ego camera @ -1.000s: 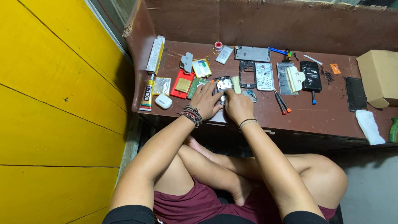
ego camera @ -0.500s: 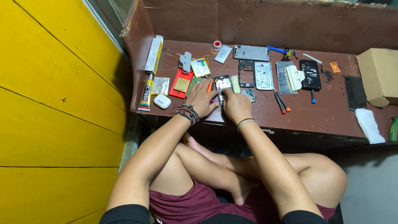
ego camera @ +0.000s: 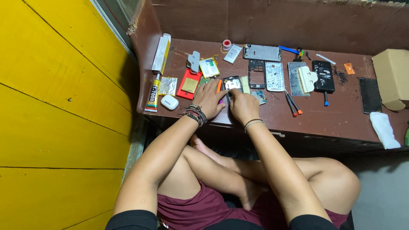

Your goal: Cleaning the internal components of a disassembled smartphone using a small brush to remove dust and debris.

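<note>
**Brown bench, phone stripped and open at centre**

Brown wooden bench runs across the upper half of the frame, spread with parts. The work piece, an opened phone, lies at upper centre, just beyond both hands.

Progress, as judged: disassembly looks well advanced. A frame, a back plate, a grey panel and a black phone lie apart to the right; a red case and a battery lie to the left. Nothing appears reassembled. Two screwdrivers rest unused right of centre.

Left hand: flat, fingers spread wide, pressing beside the phone's left edge; an orange tool shows between the fingers. Right hand: curled narrow, fingertips at the phone's lower edge; whether it pinches a tool cannot be told. Both forearms reach up from the bottom of the frame, wrists banded.
</note>
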